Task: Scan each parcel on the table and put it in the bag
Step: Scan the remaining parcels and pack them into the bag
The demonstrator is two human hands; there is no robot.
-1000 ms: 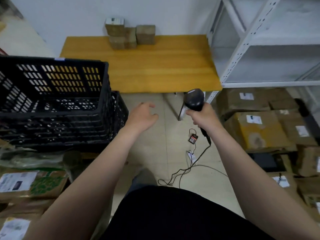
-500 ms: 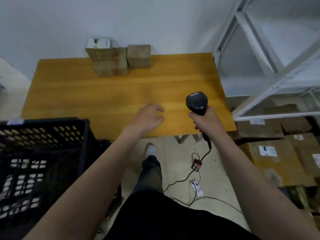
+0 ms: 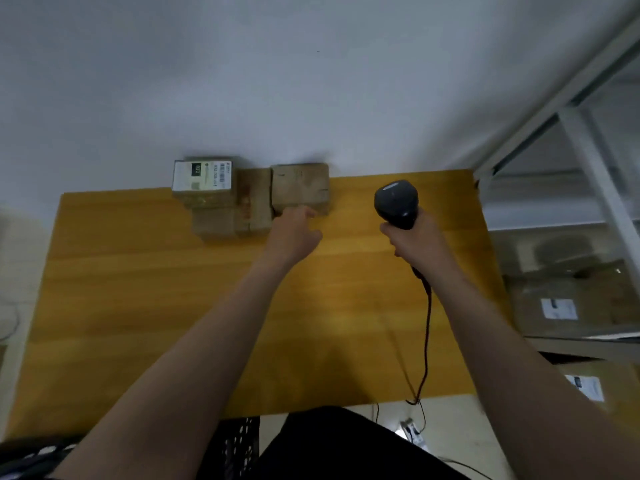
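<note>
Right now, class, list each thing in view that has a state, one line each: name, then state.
Left hand: empty, fingers reaching the right-hand parcel's near edge.
Right hand: closed on the scanner.
Scanner: held upright above the table, cable hanging.
Labelled parcel: stacked on another, label up.
Right-hand parcel: on the table, at the wall.

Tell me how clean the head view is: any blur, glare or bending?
Head view: soft all over, the label on the top-left parcel unreadable; wide-angle bending tilts the shelf frame; even light, no glare, a faint shadow behind the right parcel; left hand and scanner slightly smeared.
</note>
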